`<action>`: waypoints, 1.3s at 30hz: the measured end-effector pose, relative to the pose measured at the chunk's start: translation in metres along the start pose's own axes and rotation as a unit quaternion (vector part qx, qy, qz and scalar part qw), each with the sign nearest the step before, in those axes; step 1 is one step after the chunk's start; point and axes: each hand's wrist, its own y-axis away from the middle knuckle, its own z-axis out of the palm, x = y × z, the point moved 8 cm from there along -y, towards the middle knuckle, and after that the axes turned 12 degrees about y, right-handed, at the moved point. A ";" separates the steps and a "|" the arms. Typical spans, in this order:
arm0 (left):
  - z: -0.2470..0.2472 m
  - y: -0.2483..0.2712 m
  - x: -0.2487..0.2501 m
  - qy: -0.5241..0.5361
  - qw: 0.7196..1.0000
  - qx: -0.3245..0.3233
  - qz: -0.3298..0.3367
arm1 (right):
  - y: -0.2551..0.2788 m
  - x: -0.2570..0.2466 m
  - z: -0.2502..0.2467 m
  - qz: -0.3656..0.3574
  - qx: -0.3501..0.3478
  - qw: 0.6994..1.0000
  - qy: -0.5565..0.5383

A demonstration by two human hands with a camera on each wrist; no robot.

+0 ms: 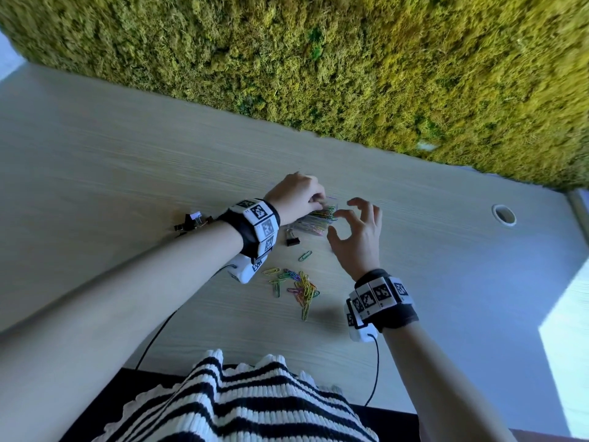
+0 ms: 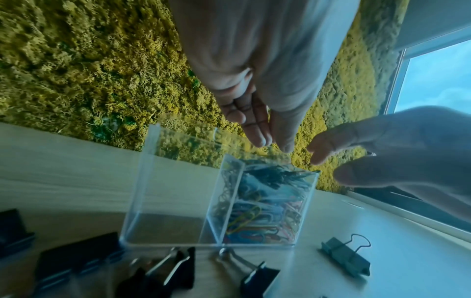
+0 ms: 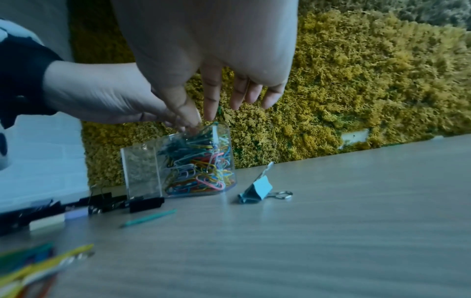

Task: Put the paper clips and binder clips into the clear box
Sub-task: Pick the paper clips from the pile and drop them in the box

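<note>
The clear box has two compartments: the left one is empty, the right one is heaped with coloured paper clips. My left hand hovers right over that heap, straight fingers and thumb brought together, with nothing visible between them. My right hand floats just right of the box, fingers spread and holding nothing. A loose pile of paper clips lies nearer me. Black binder clips and a light blue binder clip sit by the box.
More black binder clips lie left of my left wrist. The pale wooden table ends at a moss wall behind. A cable hole is at the far right. Cables run from both wristbands toward me.
</note>
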 end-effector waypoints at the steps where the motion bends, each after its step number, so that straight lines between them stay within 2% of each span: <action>1: 0.000 0.003 -0.002 0.005 1.000 0.000 0.001 | 0.002 -0.001 -0.001 -0.006 0.004 1.000 0.018; 7: -0.025 0.036 -0.013 0.030 0.996 0.069 0.039 | 0.007 -0.010 0.008 -0.037 -0.020 0.997 0.072; 10: -0.028 0.059 -0.017 0.033 0.996 0.067 0.048 | 0.003 -0.014 0.010 -0.035 -0.028 0.996 0.071; 13: -0.017 0.081 -0.021 0.024 0.998 0.028 0.049 | -0.002 -0.018 0.002 -0.031 -0.016 0.997 0.064; 15: -0.006 0.092 -0.025 0.030 0.999 -0.011 0.034 | -0.005 -0.022 0.004 -0.037 -0.039 0.996 0.076; 19: 0.032 0.108 -0.041 -0.017 0.985 -0.165 -0.053 | -0.003 -0.026 0.017 -0.049 -0.099 0.986 0.125; 23: 0.059 0.126 -0.059 -0.034 0.951 -0.262 -0.161 | 0.006 -0.029 -0.002 -0.065 -0.048 0.996 0.043; 24: 0.061 0.130 -0.060 -0.034 0.945 -0.274 -0.178 | 0.012 -0.029 -0.004 -0.078 -0.062 0.995 0.013; 26: 0.061 0.131 -0.059 -0.026 0.943 -0.268 -0.196 | 0.031 -0.028 0.005 -0.092 -0.171 0.981 -0.015; 28: 0.058 0.128 -0.055 -0.039 0.954 -0.241 -0.171 | 0.059 -0.021 0.023 -0.087 -0.319 0.943 0.020; 30: 0.058 0.126 -0.050 -0.059 0.966 -0.215 -0.134 | 0.083 -0.013 0.036 -0.074 -0.404 0.910 0.055; 32: 0.061 0.125 -0.045 -0.059 0.970 -0.207 -0.110 | 0.094 -0.015 0.042 -0.083 -0.414 0.904 0.068; 36: 0.071 0.119 -0.031 -0.065 0.972 -0.212 -0.080 | 0.087 -0.037 0.050 -0.099 -0.367 0.924 0.046; 39: 0.070 0.114 -0.031 -0.050 0.975 -0.201 -0.083 | 0.072 -0.044 0.050 -0.102 -0.324 0.940 0.017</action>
